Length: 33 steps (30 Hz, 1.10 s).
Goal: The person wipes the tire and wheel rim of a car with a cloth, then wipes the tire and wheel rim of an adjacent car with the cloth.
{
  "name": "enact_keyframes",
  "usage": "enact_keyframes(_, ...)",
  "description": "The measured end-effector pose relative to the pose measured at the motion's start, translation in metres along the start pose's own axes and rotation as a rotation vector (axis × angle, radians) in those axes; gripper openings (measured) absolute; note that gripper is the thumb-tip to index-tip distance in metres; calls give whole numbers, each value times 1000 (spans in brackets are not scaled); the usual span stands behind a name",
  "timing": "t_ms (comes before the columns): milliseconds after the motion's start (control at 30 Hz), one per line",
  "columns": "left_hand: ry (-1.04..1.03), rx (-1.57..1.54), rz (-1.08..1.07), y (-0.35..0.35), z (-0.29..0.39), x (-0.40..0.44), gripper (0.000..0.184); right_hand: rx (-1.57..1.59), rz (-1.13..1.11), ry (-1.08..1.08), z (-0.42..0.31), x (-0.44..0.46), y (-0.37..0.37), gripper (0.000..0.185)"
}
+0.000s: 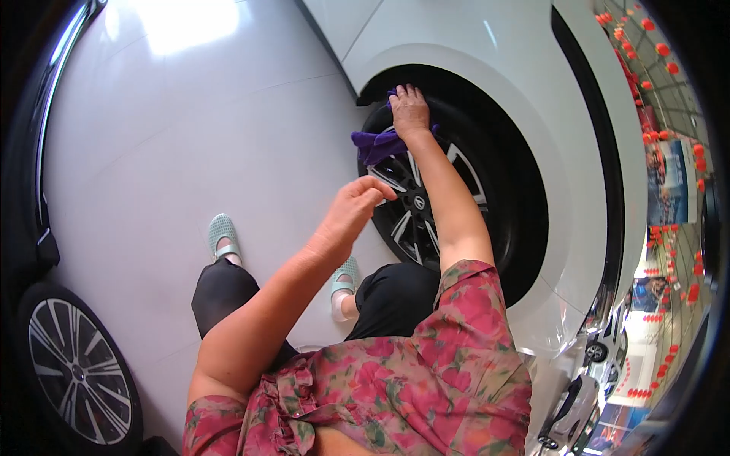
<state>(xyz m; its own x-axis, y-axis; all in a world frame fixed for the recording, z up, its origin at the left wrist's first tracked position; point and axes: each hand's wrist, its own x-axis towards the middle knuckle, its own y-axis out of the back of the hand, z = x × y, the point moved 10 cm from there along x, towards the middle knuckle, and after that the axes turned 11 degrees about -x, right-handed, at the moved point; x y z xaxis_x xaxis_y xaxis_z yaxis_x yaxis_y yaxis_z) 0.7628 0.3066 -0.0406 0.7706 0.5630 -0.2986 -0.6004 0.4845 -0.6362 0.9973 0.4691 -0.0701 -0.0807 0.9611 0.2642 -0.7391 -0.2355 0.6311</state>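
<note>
A purple cloth point(378, 147) hangs over the upper edge of a wheel point(419, 201) with a black tyre and silver-and-black spokes. My right hand point(411, 112) presses part of this cloth against the tyre, under the wheel arch, with its fingers together. Lower and to the left, my left hand point(360, 205) is in front of the spokes, its fingers curled and nothing visible in them. The cloth lies apart from my left hand.
The white car body point(487, 45) surrounds the wheel. A dark car's wheel point(78, 372) stands at the lower left. My feet in light green shoes point(222, 232) are on the pale floor point(152, 167). Red hanging decorations point(662, 49) and other cars are at the right.
</note>
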Motion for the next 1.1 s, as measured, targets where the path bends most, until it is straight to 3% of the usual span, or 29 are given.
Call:
enact_keyframes(133,19,-11,18,8,0,-3,18,-2,-103,73,-35,5,-20,24)
enact_keyframes(267,-54,-10,5,13,10,-3,18,-43,-72,165,-65,-9,-32,24)
enact_keyframes(367,-95,-15,-1,16,19,-5,18,21,-281,330,-90,-47,-50,22)
enact_keyframes(400,-98,-17,-6,15,21,-6,17,149,-233,253,-89,-63,-47,21)
enact_keyframes(467,-135,-38,9,14,28,-10,18,436,-520,63,-75,-95,-34,24)
enact_keyframes(567,-189,-1,22,15,35,-16,17,777,-677,-221,-48,-130,-6,35)
enact_keyframes(633,-163,192,52,13,39,-19,18,910,-563,-376,-22,-134,42,40)
enact_keyframes(733,-734,1055,136,-19,67,-40,44,1062,-337,-550,18,-134,117,47)
enact_keyframes(833,-534,1414,130,-13,39,-27,65,1420,-78,-646,46,-139,202,42)
enact_keyframes(867,-365,1426,44,-22,33,-28,63,1519,-40,-715,48,-145,216,44)
enact_keyframes(933,-338,1185,-69,-32,24,-27,56,1480,181,-778,50,-158,240,45)
enact_keyframes(967,-200,1206,-114,-33,17,-24,49,1385,254,-779,45,-163,240,44)
enact_keyframes(1100,-227,1404,11,-25,24,-32,41,1339,272,-868,50,-180,228,37)
